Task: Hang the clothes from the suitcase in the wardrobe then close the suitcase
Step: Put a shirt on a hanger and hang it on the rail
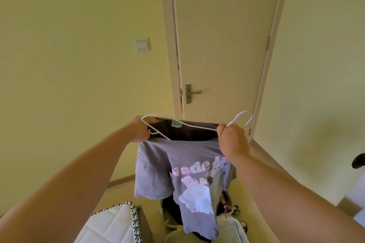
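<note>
L hand [141, 130] fingers curl round edge of soft purple tee [158, 167]; R hand [232, 140] pinches thin white wire hanger [197, 125] by its hook. Tee droops limp, pink-white print, above open suitcase [235, 227], before smooth door [223, 45].

Between left hand [139, 131] and right hand [232, 138], shirt [183, 163]; below it perhaps a suitcase [235, 229]; door [223, 45] behind

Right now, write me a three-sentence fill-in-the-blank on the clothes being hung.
1. The hook of the white hanger sticks out past the ____ hand.
2. The left hand grips the hanger's other end and the ____ T-shirt.
3. The door behind them is ____.

Missing words: right; purple; closed.
</note>
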Tool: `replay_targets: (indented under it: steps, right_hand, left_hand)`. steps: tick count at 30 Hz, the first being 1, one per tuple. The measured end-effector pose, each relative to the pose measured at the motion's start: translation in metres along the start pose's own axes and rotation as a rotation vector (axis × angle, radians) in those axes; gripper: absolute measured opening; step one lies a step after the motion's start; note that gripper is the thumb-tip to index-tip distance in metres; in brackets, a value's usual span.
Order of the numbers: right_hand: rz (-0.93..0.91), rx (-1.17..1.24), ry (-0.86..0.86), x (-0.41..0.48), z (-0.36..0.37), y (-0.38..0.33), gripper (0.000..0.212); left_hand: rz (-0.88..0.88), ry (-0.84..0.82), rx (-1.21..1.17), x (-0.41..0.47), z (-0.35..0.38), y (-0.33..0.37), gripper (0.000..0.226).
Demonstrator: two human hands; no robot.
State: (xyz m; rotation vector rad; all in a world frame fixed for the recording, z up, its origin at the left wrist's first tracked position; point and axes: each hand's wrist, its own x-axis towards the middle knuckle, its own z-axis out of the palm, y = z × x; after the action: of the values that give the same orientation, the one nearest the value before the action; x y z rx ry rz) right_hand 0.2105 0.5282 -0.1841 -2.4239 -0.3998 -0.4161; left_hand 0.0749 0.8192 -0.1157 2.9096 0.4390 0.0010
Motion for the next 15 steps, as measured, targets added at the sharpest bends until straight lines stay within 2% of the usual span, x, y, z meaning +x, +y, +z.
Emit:
replay_targets:
  steps: [5, 9, 12, 15]
  right_hand:
    - [0.208, 0.097, 0.004, 0.000, 0.002, -0.004, 0.041]
    - [0.213, 0.037, -0.021, -0.005, 0.002, -0.003, 0.043]
    - [0.202, -0.044, -0.069, -0.008, 0.004, -0.004, 0.038]
    - [0.118, -0.065, -0.101, -0.007, 0.005, -0.017, 0.037]
  left_hand:
    - [0.021, -0.142, -0.049, -0.017, -0.010, 0.013, 0.065]
    - [0.032, -0.194, -0.121, -0.021, -0.016, 0.017, 0.080]
    - [0.012, -0.164, -0.113, -0.019, -0.017, 0.022, 0.079]
    - [-0.016, -0.054, -0.070, -0.010, -0.012, 0.038, 0.072]
